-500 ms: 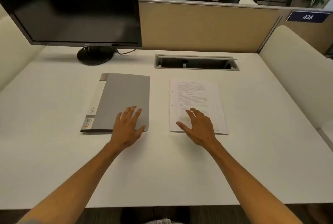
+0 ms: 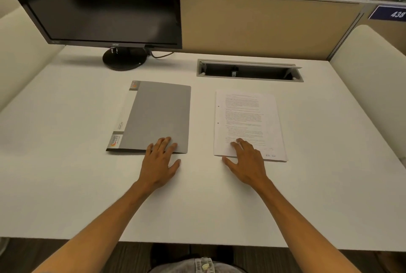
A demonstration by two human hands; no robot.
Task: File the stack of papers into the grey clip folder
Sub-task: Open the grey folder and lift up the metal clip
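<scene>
The grey clip folder (image 2: 158, 114) lies closed and flat on the white desk (image 2: 66, 162), left of centre, with a white labelled spine on its left side. My left hand (image 2: 159, 162) rests flat with spread fingers on the folder's near right corner. To the right, apart from the folder, lies the stack of papers (image 2: 248, 118), printed with text and punched with two holes on its left margin. My right hand (image 2: 247, 165) lies flat with its fingertips on the stack's near left part. Neither hand grips anything.
A black monitor (image 2: 98, 2) on a round stand (image 2: 124, 58) occupies the far left. A recessed cable tray (image 2: 249, 70) sits behind the papers. A beige partition (image 2: 263, 28) closes the back, and white side panels flank the desk.
Both hands stay on the folder and the papers, almost unmoved. The view has shifted slightly closer.
</scene>
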